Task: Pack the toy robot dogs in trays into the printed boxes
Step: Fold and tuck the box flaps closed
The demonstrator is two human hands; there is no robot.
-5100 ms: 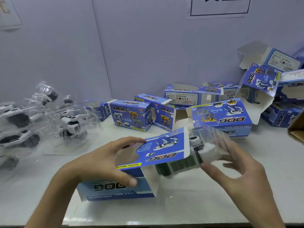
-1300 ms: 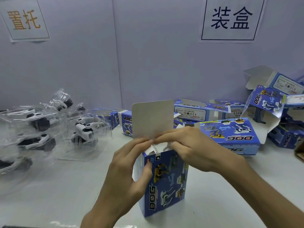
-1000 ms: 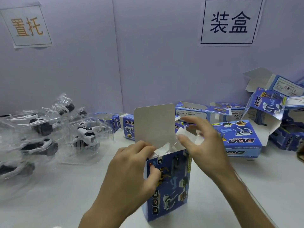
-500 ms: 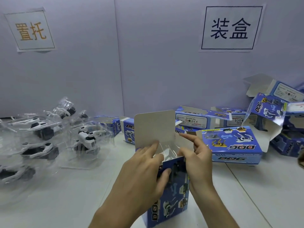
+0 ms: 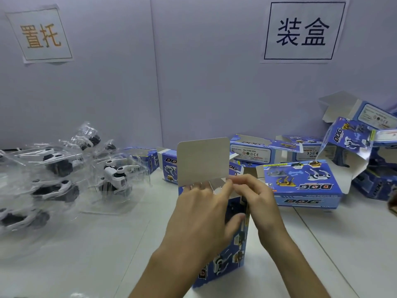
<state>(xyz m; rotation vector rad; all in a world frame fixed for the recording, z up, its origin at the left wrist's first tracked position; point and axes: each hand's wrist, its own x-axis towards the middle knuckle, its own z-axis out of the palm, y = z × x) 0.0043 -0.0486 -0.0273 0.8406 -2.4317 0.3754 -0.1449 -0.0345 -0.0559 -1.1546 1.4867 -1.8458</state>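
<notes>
A blue printed box (image 5: 227, 261) stands upright on the white table in front of me, its grey top flap (image 5: 203, 162) raised. My left hand (image 5: 202, 216) grips the box around its upper part, thumb on the front face. My right hand (image 5: 255, 198) pinches a small side flap at the box's open top. Clear plastic of a tray shows in the opening; the toy inside is mostly hidden. More toy robot dogs in clear trays (image 5: 116, 175) lie at the left.
Several blue printed boxes (image 5: 300, 186), some open, lie along the back and right by the wall. Two paper signs hang on the wall. The table (image 5: 96, 244) runs from the trays to the boxes.
The box went from lying down with the tray half in to standing upright. Over the last second my right hand came back onto the top opening and pinched the side flap.
</notes>
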